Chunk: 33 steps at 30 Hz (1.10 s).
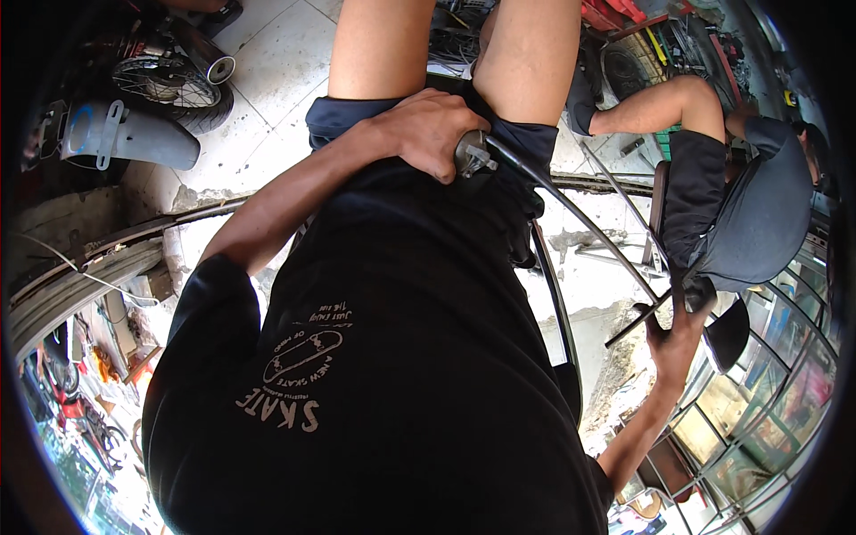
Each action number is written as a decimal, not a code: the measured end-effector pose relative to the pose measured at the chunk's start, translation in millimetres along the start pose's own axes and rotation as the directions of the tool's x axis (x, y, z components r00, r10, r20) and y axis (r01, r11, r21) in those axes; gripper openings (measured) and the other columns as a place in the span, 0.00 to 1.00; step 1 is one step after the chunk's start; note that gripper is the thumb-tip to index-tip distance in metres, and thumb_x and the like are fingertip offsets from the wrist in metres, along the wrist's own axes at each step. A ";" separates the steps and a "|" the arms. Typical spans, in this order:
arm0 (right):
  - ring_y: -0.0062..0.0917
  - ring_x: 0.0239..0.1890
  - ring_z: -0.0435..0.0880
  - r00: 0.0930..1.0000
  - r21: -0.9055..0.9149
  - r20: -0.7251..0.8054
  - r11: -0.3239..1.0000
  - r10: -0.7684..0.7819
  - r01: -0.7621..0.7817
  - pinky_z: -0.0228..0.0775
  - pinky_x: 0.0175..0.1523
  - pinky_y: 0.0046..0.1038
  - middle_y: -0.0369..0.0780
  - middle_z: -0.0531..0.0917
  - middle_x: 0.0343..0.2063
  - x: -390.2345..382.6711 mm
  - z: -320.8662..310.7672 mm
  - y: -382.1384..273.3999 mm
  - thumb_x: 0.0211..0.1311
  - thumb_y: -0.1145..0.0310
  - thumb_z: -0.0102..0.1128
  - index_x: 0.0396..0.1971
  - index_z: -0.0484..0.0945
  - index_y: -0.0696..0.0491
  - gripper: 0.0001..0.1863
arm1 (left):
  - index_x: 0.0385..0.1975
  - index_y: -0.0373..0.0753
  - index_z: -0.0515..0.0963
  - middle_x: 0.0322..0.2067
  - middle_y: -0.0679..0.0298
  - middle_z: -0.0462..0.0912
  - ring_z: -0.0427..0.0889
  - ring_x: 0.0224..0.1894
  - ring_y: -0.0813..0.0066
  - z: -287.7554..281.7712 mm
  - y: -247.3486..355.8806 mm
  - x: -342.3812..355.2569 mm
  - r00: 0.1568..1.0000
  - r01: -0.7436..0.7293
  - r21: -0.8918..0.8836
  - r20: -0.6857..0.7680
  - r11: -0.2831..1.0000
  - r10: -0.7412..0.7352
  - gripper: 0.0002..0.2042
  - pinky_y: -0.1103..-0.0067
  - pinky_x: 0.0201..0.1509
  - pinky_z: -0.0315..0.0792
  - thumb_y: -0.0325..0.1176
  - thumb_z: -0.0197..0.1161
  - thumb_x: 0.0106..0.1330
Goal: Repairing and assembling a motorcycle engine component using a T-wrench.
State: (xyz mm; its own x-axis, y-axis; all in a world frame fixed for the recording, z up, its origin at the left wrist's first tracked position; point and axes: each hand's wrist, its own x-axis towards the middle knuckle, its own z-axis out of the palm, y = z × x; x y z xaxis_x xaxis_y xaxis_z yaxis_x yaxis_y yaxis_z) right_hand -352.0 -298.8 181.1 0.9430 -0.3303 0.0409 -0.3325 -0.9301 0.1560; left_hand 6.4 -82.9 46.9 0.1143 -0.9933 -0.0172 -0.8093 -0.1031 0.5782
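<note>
One spoked wheel (169,85) stands at the upper left of the frame, with a gray mudguard (147,143) just below it. Pale floor tiles (267,53) run between these and the person's bare legs at the top. A black printed T-shirt (401,383) fills the middle and lower part of the frame.

At upper center, the left hand (432,134) is closed on a small gray metal part (474,159), which sits at the right edge of the fingers, over the lap. A long dark rod (580,211) begins at the part (whether it enters it or only passes beside it, I cannot tell) and slants down to the right. At its lower end, right of center, a short crossbar (626,327) makes a T.

The right hand (679,330) is at the crossbar's upper end, thumb to the left and fingers to the right; I cannot tell whether they are clamped on it. The metal part lies well apart from this hand, up and to the left.

Farther right, another person (758,209) in a gray top sits with one knee bent, above a barred frame (771,361) at lower right.
</note>
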 end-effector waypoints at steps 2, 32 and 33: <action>0.40 0.59 0.56 0.977 -0.177 -0.111 0.971 -0.184 0.163 0.54 0.59 0.50 0.46 0.60 0.52 3.2 6.7 -2.2 0.48 0.60 0.64 0.49 0.77 0.39 0.23 | 0.39 0.33 0.76 0.28 0.52 0.80 0.79 0.37 0.56 0.0 -3.0 1.2 0.999 0.009 -0.065 0.052 0.998 -0.005 0.30 0.68 0.43 0.72 0.31 0.64 0.25; 0.26 0.17 0.70 0.578 -0.102 -0.293 0.625 -0.762 0.774 0.56 0.22 0.29 0.36 0.77 0.20 79.5 26.2 17.2 0.57 0.56 0.58 0.31 0.81 0.51 0.14 | 0.30 0.35 0.77 0.30 0.54 0.79 0.78 0.39 0.58 -7.3 3.1 7.6 0.985 -0.063 0.167 0.169 0.984 0.035 0.19 0.68 0.45 0.72 0.36 0.66 0.35; 0.27 0.15 0.71 0.557 -0.105 -0.317 0.612 -0.768 0.784 0.56 0.20 0.31 0.37 0.76 0.17 80.7 29.0 15.9 0.58 0.58 0.55 0.32 0.79 0.55 0.15 | 0.30 0.35 0.77 0.30 0.54 0.79 0.78 0.39 0.58 -8.9 3.8 8.9 0.984 -0.059 0.165 0.174 0.985 0.030 0.19 0.68 0.45 0.72 0.36 0.66 0.35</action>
State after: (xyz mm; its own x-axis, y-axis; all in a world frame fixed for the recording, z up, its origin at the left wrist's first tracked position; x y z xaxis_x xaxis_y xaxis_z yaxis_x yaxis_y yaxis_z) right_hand -281.5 -344.9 158.2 0.7849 0.5808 0.2159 0.5368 -0.8114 0.2311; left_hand 9.5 -91.6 56.2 -0.0124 -0.9898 -0.1417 -0.8985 -0.0511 0.4360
